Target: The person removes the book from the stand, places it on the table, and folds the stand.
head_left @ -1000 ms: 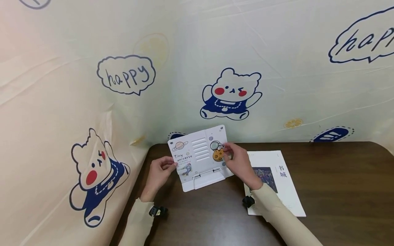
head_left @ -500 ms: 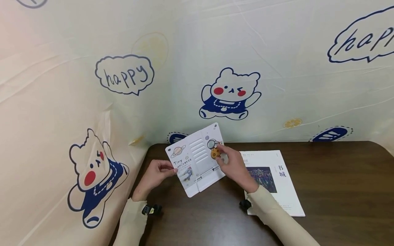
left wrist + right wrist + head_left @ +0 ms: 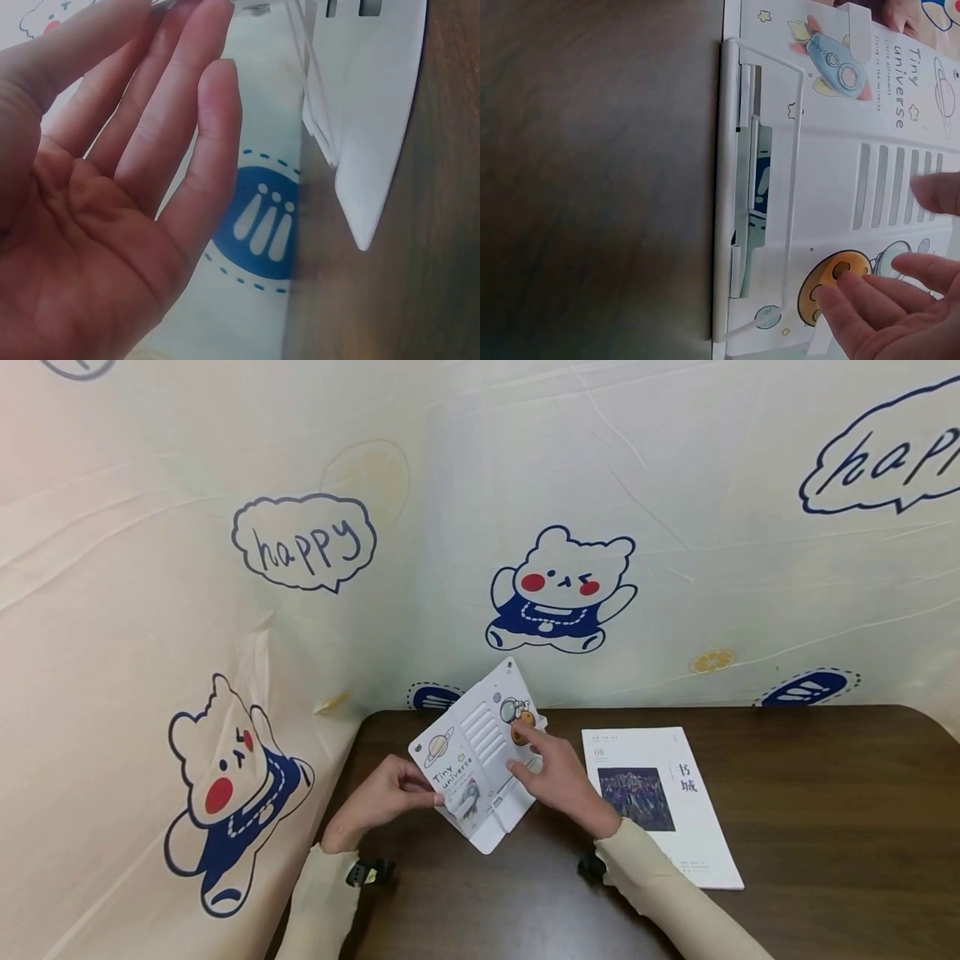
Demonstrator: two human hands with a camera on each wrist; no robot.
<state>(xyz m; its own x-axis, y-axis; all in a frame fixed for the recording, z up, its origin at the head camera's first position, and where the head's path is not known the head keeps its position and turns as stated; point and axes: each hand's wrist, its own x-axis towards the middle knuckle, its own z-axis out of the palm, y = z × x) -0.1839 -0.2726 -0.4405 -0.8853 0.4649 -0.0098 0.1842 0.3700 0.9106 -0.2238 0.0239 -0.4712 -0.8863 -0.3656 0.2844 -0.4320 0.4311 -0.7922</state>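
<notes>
A white book stand (image 3: 480, 756), printed with "Tiny universe", a planet, a rocket and an astronaut, is tilted over the table. My left hand (image 3: 382, 797) pinches its left edge, thumb in front and fingers behind. The right hand (image 3: 558, 777) lies across its front at the astronaut picture, fingers extended. In the right wrist view, a wire bar (image 3: 789, 187) runs along the stand's lower ledge, and the right fingertips (image 3: 832, 300) overlap the orange moon. Part of the stand (image 3: 367, 127) shows at the right of the left wrist view, beside the left hand (image 3: 127, 195).
To the right of the stand, a white book (image 3: 705, 827) with a dark picture on its cover lies on the brown table (image 3: 817, 810). A pale cloth (image 3: 420, 610) with bear drawings hangs behind the table and along its left side.
The stand has turned clockwise, its right side rising and its lower left corner dropping. The right hand has shifted left, from the right edge onto the front, uncovering more of the book.
</notes>
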